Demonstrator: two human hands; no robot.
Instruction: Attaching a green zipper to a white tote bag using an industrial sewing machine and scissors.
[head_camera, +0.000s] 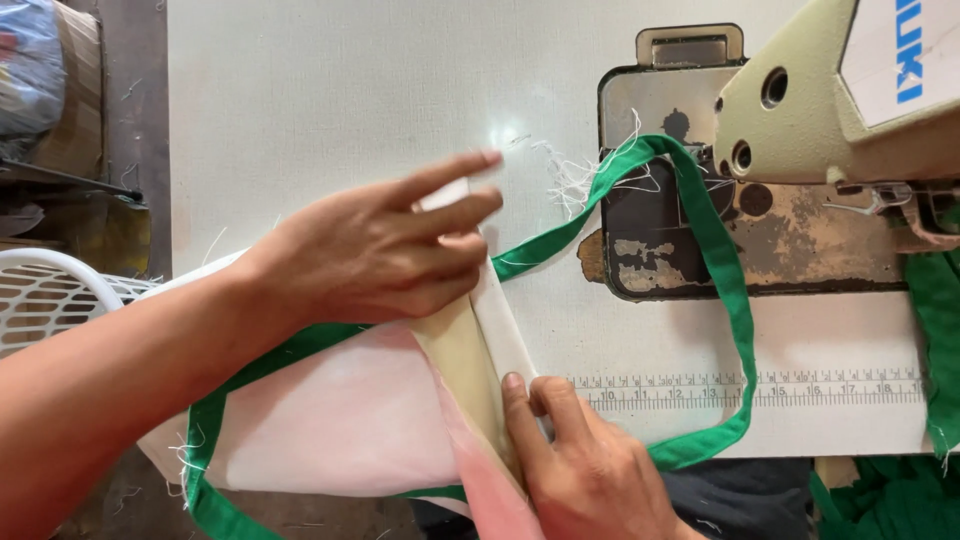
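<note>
My left hand (385, 250) lies flat on the folded edge of a white cloth piece (330, 410), fingers spread and pointing right. Lower down, my right hand (580, 455) pinches the same folded edge between thumb and fingers, holding a beige fold (470, 370). A green fabric strap (735, 300) loops from under my left hand up to the sewing machine's needle area and back down toward the table's front edge. Frayed white threads (570, 175) hang where the strap meets the machine.
A beige sewing machine head (820, 100) stands at the upper right over a worn metal plate (790, 240). A ruler strip (760, 390) runs along the white table (330, 90). A white plastic basket (50, 295) sits left; green cloth (935, 330) hangs at right.
</note>
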